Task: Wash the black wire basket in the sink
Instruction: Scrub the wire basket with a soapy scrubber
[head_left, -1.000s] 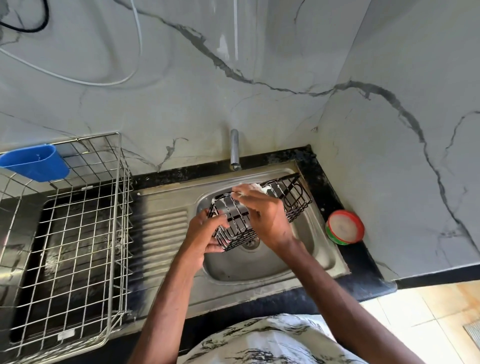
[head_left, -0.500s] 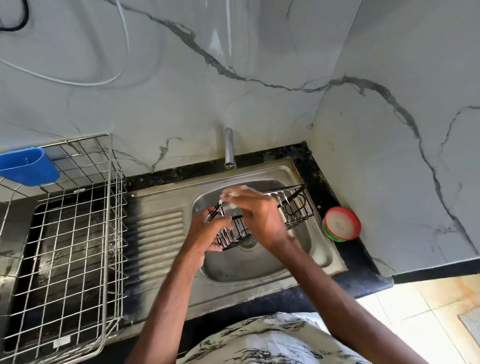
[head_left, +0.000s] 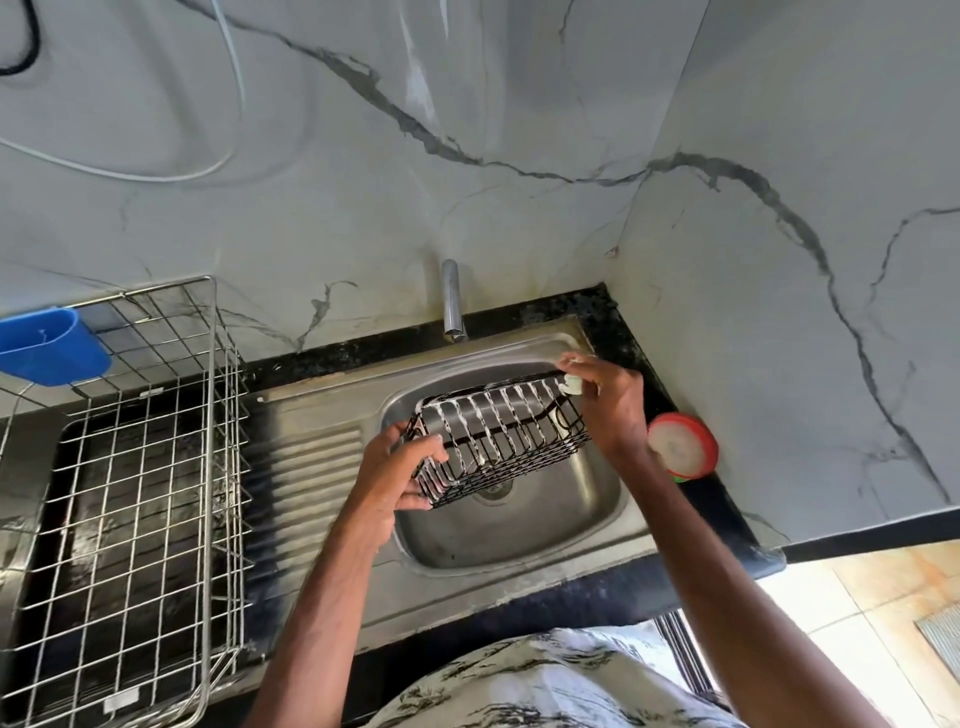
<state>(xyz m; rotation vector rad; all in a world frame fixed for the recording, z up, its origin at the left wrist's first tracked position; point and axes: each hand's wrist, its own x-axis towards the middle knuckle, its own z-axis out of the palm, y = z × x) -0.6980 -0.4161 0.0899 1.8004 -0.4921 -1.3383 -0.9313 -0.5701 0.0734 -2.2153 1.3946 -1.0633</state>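
Foam (head_left: 470, 415) streaks the black wire basket (head_left: 511, 453) between the hands. Left hand (head_left: 397, 474) grips its end; right hand (head_left: 609, 406) pinches a white scrubber (head_left: 572, 384).

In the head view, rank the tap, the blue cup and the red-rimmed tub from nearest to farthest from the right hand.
1. Red-rimmed tub, just right of the right hand.
2. Tap, farther back and to the left.
3. Blue cup, at the far left edge.
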